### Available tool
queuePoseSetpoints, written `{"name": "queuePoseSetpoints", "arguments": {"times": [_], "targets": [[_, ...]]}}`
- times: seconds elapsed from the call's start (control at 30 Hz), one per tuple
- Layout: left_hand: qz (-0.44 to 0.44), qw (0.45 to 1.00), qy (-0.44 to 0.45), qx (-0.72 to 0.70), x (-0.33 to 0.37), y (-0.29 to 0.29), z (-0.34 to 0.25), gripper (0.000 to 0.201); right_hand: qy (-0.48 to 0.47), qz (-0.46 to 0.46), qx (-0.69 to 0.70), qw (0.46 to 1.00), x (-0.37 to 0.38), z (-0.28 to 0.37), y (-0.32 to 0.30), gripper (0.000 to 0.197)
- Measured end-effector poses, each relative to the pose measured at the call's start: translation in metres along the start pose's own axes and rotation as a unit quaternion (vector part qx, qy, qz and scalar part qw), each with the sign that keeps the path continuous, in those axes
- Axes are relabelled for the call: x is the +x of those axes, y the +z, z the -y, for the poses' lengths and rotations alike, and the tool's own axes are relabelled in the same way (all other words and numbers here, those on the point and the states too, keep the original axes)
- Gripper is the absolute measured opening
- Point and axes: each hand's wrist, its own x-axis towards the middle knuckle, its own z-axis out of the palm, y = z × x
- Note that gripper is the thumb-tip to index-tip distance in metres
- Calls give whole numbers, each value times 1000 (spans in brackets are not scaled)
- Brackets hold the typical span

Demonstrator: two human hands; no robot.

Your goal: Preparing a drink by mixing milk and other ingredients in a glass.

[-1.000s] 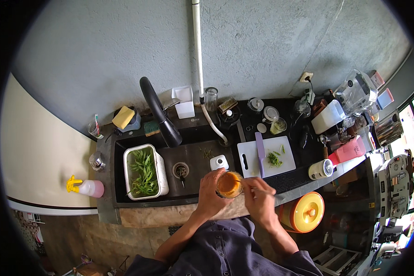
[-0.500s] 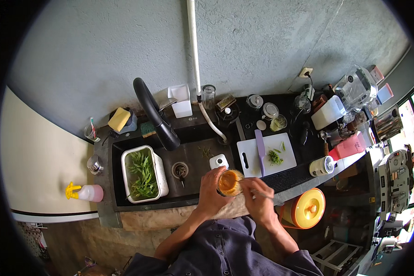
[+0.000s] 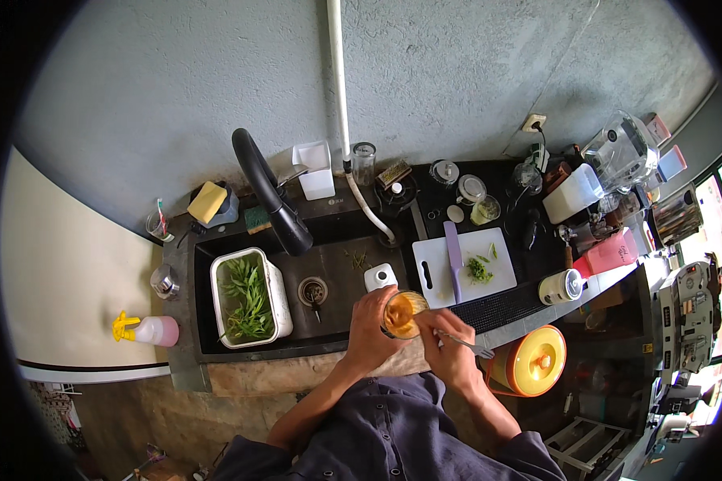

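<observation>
While flanked by cutting board [image 3: 465, 264] and sink [image 3: 337, 264]: left hand [image 3: 371, 325] gripping jar [image 3: 401, 313], right hand [image 3: 449, 345] clasping fork [image 3: 467, 345].

A home kitchen: at frame centre a dark sink [image 3: 337, 276] with a black tap [image 3: 271, 192], a cutting board [image 3: 469, 264] with chopped greens on the dark worktop [image 3: 529, 240], and a blender [image 3: 622, 152] at upper right.

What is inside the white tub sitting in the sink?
The white tub in the sink holds a loose pile of long green leafy stems. They cover most of the tub's floor, so anything beneath them, water included, cannot be seen.
</observation>
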Motion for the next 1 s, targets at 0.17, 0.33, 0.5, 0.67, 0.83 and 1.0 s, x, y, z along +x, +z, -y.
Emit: {"name": "queuePoseSetpoints", "arguments": {"times": [0.17,0.33,0.5,0.67,0.83,1.0], "targets": [[-5,1000,2,7,-1,2,-2,100,37,26,4,999,-3,1,-6,6],[0,1000,4,2,-2,4,-3,97,36,-24,-52,998,0,1,-7,5],[-2,1000,-10,-1,-2,5,-6,96,16,38,1,999,2,1,-7,5],[6,1000,-18,3,0,3,-9,97,16,1,-20,1000,1,-1,-8,4],[16,1000,-5,4,2,5,-8,97,38,-19,-19,999,-2,-5,-9,3],[17,1000,3,10,2,10,-7,97,27,25,-15,999,-4,-4,-10,6]]}}
